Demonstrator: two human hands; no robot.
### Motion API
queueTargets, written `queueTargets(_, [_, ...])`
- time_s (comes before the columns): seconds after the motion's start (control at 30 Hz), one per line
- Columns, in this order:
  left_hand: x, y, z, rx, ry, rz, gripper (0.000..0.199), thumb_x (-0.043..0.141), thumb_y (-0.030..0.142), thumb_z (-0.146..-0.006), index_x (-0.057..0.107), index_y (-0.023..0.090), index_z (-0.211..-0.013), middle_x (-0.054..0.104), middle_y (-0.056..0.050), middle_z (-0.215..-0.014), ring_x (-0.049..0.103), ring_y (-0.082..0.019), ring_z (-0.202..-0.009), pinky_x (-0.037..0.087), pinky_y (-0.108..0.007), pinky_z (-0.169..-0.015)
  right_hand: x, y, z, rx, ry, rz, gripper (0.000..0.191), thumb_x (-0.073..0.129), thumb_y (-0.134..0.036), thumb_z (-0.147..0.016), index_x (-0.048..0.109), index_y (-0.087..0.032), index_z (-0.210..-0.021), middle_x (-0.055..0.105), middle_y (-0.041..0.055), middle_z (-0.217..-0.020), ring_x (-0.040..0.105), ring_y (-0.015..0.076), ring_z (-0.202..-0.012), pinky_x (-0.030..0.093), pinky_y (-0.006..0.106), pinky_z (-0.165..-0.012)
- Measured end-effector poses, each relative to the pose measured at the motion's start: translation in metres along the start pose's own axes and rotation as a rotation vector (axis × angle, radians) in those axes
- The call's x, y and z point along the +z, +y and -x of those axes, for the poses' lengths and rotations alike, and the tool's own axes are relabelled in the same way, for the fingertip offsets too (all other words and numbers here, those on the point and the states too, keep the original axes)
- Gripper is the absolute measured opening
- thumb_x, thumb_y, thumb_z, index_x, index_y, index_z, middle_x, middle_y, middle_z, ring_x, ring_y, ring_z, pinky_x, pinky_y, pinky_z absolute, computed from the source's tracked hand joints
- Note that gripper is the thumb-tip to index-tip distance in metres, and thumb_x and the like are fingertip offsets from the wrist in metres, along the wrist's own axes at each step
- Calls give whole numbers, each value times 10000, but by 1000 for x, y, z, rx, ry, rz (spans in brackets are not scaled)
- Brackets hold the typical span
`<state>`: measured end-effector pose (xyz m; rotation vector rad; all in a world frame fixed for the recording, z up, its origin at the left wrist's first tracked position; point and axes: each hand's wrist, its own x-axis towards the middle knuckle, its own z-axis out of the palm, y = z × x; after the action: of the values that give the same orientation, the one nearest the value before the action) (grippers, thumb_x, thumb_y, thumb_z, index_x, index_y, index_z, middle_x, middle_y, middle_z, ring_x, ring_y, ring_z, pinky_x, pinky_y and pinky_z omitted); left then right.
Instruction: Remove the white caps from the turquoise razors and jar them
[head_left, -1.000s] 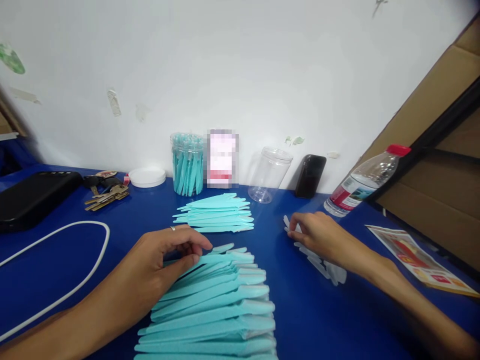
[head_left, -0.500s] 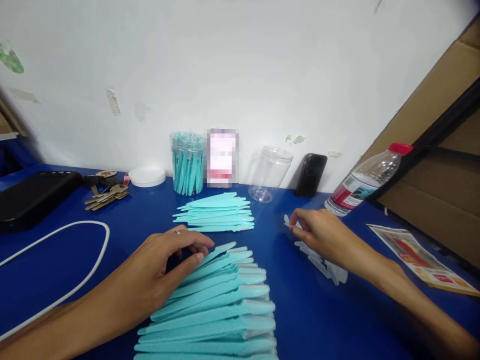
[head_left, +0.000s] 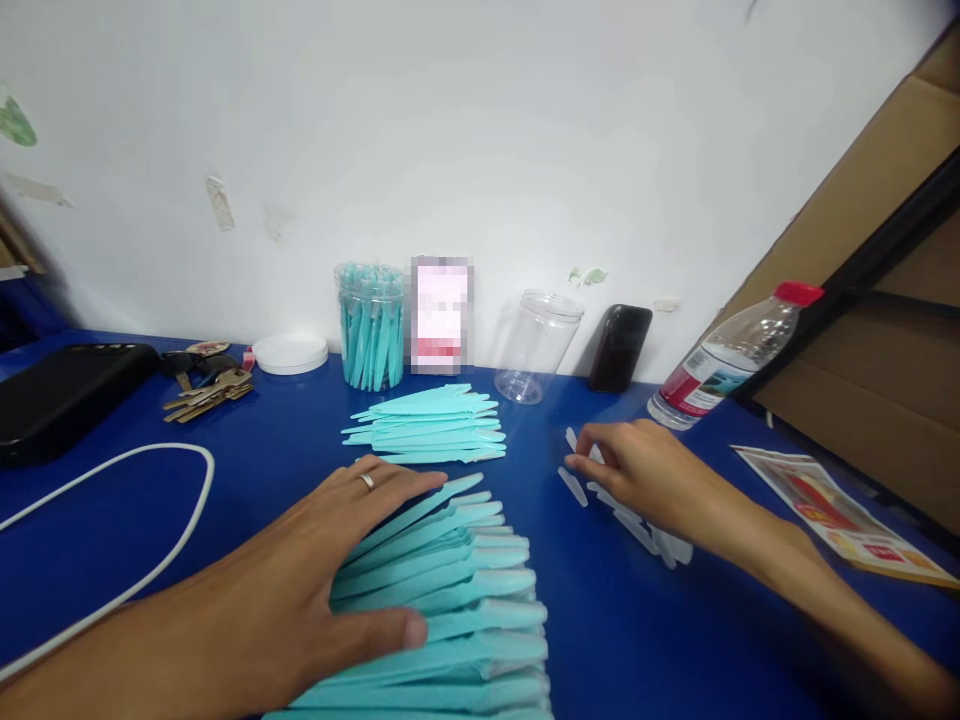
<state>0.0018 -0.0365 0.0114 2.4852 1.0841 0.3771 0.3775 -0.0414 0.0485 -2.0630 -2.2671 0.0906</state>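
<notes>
On the blue table lies a large fanned pile of turquoise eyebrow razors (head_left: 450, 590) with clear caps on their right ends. My left hand (head_left: 315, 570) spreads over the pile's left side, its thumb well apart from the fingers and nothing gripped between them. My right hand (head_left: 637, 465) bends over small translucent caps (head_left: 637, 530), with index finger and thumb curled close together. Whatever may be between those fingertips is hidden. A single loose cap (head_left: 572, 487) lies just below the right fingertips. Behind the large pile is a smaller bundle of razors (head_left: 427, 425).
Along the wall stand a clear jar full of razors (head_left: 371, 330), a blurred pink card (head_left: 441, 315), an uncapped clear jar (head_left: 538, 345) and a black phone (head_left: 621, 348). A water bottle (head_left: 731, 360) stands right. Keys (head_left: 214, 390), a white lid (head_left: 290, 354) and a cable (head_left: 202, 500) are left.
My left hand has opened, its thumb moving down away from the fingers. A loose cap now shows below my right fingertips, and that hand has shifted slightly left.
</notes>
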Motion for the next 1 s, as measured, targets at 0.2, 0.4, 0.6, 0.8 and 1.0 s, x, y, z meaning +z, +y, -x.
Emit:
queueTargets(0.2, [10,-1,11,73,-37,-95,1258,911,758,-663,253,491,-1702,396,-40,-1749,408,-503,-1555,532,-641,-1159,7,-4,1,10,-29,54,201,677,-427,-1004,735,-239,-963,772,72,-791,723,281,-738,363,316,-585])
queueTargets(0.4, [2,11,20,105,-48,-75,1095,888,623,-789,274,495,-1687,502,-16,-1686,487,-421,-1533,555,-520,-1170,6,-9,0,10,-37,60,101,698,-323,-983,725,-233,-945,765,62,-772,697,260,-686,338,313,-584])
queueTargets(0.6, [3,15,18,120,-53,-127,1075,873,557,-824,239,514,-1692,458,15,-1713,482,-409,-1539,564,-501,-1164,1,-14,-1,19,43,12,221,591,-399,-1060,718,-237,-980,754,45,-749,697,254,-711,351,315,-617])
queueTargets(0.8, [3,19,20,148,-27,-114,999,835,472,-869,267,512,-1690,496,26,-1688,505,-394,-1526,546,-493,-1189,-8,-3,-6,52,204,-227,239,557,-427,-1022,670,-233,-942,636,-14,-618,609,208,-576,367,311,-585])
queueTargets(1.0, [14,10,13,184,29,-162,1187,858,437,-802,119,469,-1730,386,-18,-1755,485,-428,-1533,527,-565,-1198,-4,2,-9,54,217,-258,157,582,-357,-946,648,-230,-1009,652,-11,-653,630,223,-620,373,315,-599])
